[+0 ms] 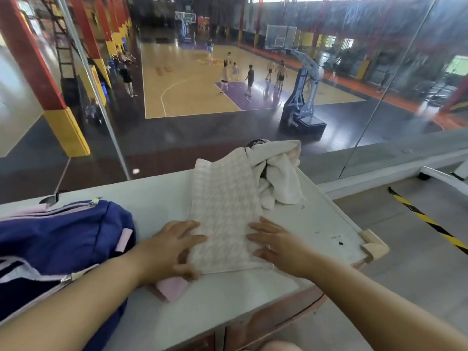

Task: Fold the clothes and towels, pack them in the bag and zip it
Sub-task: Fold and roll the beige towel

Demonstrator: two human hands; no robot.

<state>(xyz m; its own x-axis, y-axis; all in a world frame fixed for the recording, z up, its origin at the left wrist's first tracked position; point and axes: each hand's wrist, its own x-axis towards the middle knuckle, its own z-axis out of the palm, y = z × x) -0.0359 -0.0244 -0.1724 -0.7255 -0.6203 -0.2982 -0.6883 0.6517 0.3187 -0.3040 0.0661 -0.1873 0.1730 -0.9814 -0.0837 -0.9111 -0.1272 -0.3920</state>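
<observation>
A long pale pink checked towel [225, 211] lies flat on the white table [162, 198], running away from me. My left hand [172, 247] presses on its near left edge with spread fingers. My right hand [276, 244] presses on its near right edge, fingers straight. A crumpled white cloth [278, 173] is heaped over the towel's far end. The blue bag [63, 236] with pink trim lies at the left, its zip open. A small pink piece [172, 287] shows under my left hand.
The table's right corner carries a beige foam guard [374, 244]. A glass wall [329, 110] stands just behind the table, with a basketball court far below. Yellow and black tape [430, 221] marks the grey floor on the right.
</observation>
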